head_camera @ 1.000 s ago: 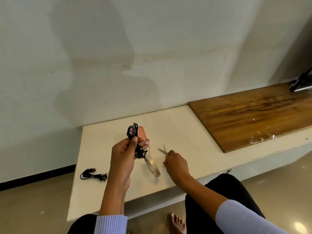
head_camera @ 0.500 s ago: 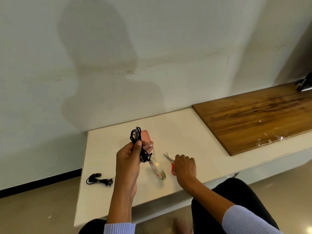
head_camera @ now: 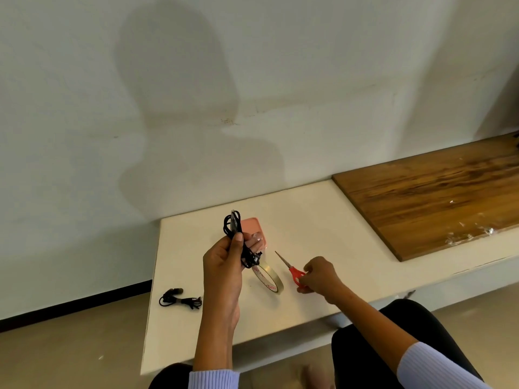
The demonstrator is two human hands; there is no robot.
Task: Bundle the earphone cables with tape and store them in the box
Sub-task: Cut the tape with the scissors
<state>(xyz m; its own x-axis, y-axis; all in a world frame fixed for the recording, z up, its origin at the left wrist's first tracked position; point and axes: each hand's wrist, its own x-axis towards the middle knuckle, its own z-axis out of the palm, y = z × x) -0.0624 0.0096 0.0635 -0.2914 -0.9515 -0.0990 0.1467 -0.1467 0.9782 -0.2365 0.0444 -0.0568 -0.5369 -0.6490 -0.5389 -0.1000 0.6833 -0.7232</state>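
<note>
My left hand grips a coiled black earphone cable and holds it upright above the white ledge. A roll of clear tape hangs just below that hand, tilted on edge. Behind the cable lies a pink box, partly hidden by my fingers. My right hand curls round the red handles of the scissors, whose blades point up-left on the ledge. A second bundled black earphone cable lies at the ledge's left edge.
The white ledge runs along a pale wall. A wooden board with bits of clear tape scrap covers its right part. My knees sit below the ledge's front edge, over a beige floor.
My right hand slid right and took hold of the scissors' red handles. The left hand keeps the cable and tape in nearly the same spot.
</note>
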